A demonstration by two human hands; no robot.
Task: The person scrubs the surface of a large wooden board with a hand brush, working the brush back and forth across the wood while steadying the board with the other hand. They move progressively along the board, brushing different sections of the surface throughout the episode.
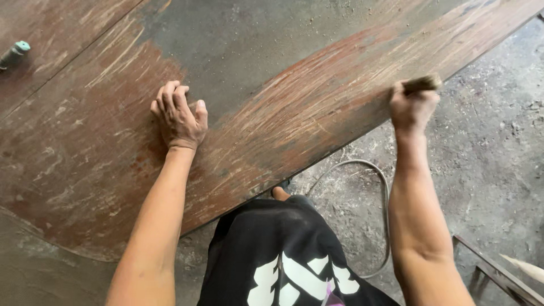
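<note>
Head view, looking down. A large rusty brown-and-grey metal sheet [272,85] fills the upper and left parts of the frame; its near edge runs diagonally from lower left to upper right. The surface shows pale scratch streaks lying mostly along that same diagonal.

Right hand [412,106], right of centre in the upper half: fingers curled tight in a fist around a small dark brown block-like tool [422,84]. The tool sticks out above the knuckles and sits just at the sheet's near edge. Its long axis lies roughly across the frame, tilted slightly up to the right. What kind of tool it is cannot be told; it is blurred. The forearm rises nearly straight up the frame from the lower right, wrist straight.

Left hand [178,113], left of centre: empty, palm down on the sheet, fingers bent and close together, tips pressing on the metal, thumb set out to the right. The forearm comes up from the bottom edge, leaning slightly right.

The hands are well apart; only the right is at the tool.

Also in view: a grey hose [385,192] looping over the dusty concrete floor [498,147]; a black garment with white print [283,260] at bottom centre; a small teal-tipped object [17,51] at the upper left edge.
</note>
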